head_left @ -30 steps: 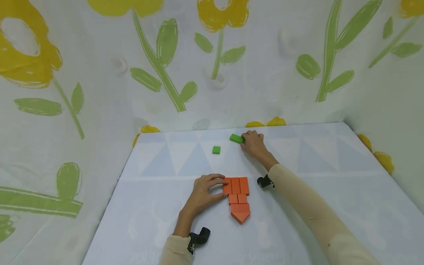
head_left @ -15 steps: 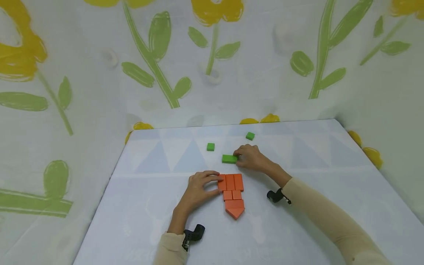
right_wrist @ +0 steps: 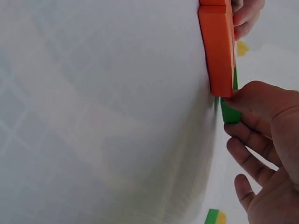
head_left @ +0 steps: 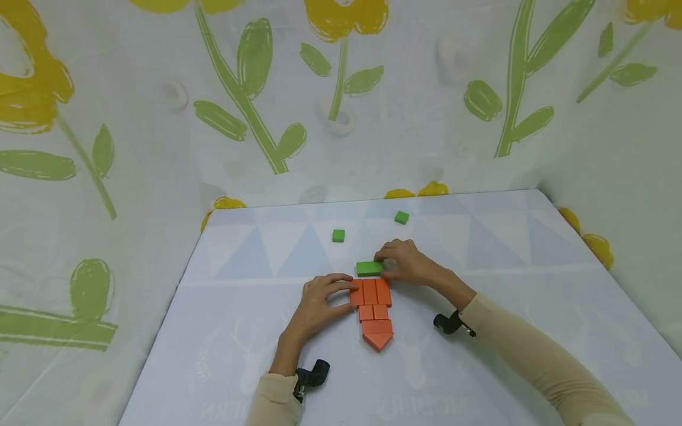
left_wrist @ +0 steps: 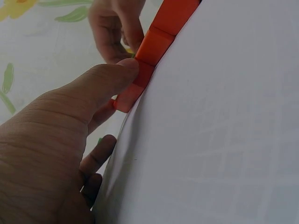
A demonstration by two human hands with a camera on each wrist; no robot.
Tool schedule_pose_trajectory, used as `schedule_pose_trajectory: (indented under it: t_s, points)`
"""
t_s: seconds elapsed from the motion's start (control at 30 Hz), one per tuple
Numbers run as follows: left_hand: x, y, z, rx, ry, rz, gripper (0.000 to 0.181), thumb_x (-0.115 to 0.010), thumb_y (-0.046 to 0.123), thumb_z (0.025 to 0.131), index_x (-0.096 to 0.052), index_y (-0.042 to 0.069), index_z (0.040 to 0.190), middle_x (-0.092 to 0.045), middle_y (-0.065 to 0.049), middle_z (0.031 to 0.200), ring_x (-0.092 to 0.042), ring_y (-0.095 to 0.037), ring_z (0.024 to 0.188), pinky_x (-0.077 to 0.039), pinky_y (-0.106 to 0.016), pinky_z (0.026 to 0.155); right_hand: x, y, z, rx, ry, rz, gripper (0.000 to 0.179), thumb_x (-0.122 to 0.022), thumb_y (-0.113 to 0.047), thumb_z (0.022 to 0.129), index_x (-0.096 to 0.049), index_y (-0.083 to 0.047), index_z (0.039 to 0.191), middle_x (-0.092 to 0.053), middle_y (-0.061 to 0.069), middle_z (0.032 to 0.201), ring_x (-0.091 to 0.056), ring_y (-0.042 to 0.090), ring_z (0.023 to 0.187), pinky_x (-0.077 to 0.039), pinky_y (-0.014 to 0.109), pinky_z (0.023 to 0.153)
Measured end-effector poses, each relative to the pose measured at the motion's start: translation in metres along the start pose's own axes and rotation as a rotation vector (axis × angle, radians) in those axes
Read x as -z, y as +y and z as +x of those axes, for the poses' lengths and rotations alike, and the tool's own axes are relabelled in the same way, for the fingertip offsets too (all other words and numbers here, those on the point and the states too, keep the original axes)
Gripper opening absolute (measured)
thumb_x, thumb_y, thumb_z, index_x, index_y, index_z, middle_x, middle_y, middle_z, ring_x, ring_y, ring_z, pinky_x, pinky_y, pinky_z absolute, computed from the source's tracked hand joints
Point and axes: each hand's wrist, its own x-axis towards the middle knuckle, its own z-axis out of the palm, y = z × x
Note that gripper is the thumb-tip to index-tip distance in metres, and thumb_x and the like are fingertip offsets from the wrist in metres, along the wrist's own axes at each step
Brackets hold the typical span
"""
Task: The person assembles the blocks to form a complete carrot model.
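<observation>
My right hand (head_left: 409,264) pinches the right end of a long green block (head_left: 367,269), held lengthwise just behind the orange blocks. In the right wrist view its thumb and fingers are on the green block (right_wrist: 231,112), partly hidden by an orange block (right_wrist: 218,56). My left hand (head_left: 318,302) holds the leftmost orange block (head_left: 356,297) in the back row, its thumb at the front corner and fingers at the rear. Two more upright orange blocks (head_left: 376,292), a pair of small ones (head_left: 373,313), a flat block (head_left: 376,327) and a triangle (head_left: 378,341) complete the pointed layout.
A small green block (head_left: 338,236) lies at the back, left of the right hand. Another green block (head_left: 402,218) is farther back to the right. The white table (head_left: 256,331) meets a flower-print cloth wall (head_left: 160,165). Each wrist wears a black camera (head_left: 319,371).
My right hand has brought the long green block from the back of the table toward the orange blocks and turned it straight. My left hand stays at the orange layout; the head view shifted slightly.
</observation>
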Motion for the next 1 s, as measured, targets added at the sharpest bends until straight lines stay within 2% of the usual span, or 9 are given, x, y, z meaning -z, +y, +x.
schedule_pose_trajectory:
  t_s: [0.17,0.4,0.6,0.8,1.0]
  points:
    - [-0.002,-0.003,0.000,0.000,-0.003,0.005,0.039,-0.076,0.040,0.089,-0.069,0.030,0.126,-0.057,0.010,0.136,-0.050,-0.018,0.121,-0.029,-0.051,0.102,0.003,-0.003,-0.003,-0.008,0.003,0.049,0.026,-0.072,-0.016,0.087,-0.072,-0.014,0.114,-0.067,-0.001,0.114,-0.055,0.023,0.112,-0.035,0.057,0.098]
    - [-0.001,-0.005,0.001,0.023,-0.018,-0.001,0.039,-0.076,0.042,0.089,-0.069,0.032,0.126,-0.057,0.014,0.135,-0.050,-0.016,0.120,-0.029,-0.049,0.102,0.003,-0.006,-0.006,-0.006,-0.026,0.061,0.026,-0.067,-0.010,0.090,-0.073,-0.014,0.115,-0.067,-0.001,0.117,-0.055,0.024,0.112,-0.035,0.056,0.097]
    - [-0.001,-0.005,0.001,-0.002,0.007,0.007,0.038,-0.078,0.040,0.087,-0.070,0.031,0.124,-0.058,0.012,0.134,-0.051,-0.018,0.119,-0.030,-0.051,0.100,0.002,-0.006,-0.004,0.007,0.012,0.063,0.025,-0.063,-0.007,0.092,-0.072,-0.012,0.114,-0.068,-0.001,0.114,-0.056,0.023,0.111,-0.036,0.055,0.098]
    - [-0.001,-0.005,0.002,-0.018,0.014,0.010,0.039,-0.078,0.038,0.087,-0.070,0.030,0.125,-0.059,0.009,0.134,-0.051,-0.019,0.119,-0.031,-0.051,0.099,0.014,-0.011,0.016,-0.015,0.105,0.056,0.022,-0.068,-0.010,0.093,-0.072,-0.007,0.115,-0.069,0.004,0.113,-0.056,0.025,0.111,-0.035,0.056,0.099]
    - [0.000,-0.005,0.002,0.008,-0.012,-0.006,0.039,-0.076,0.039,0.089,-0.070,0.029,0.126,-0.058,0.010,0.135,-0.050,-0.017,0.120,-0.030,-0.049,0.100,0.021,-0.013,0.049,-0.043,0.136,0.008,0.025,-0.069,-0.015,0.094,-0.072,-0.005,0.117,-0.068,0.007,0.113,-0.056,0.028,0.111,-0.038,0.056,0.097]
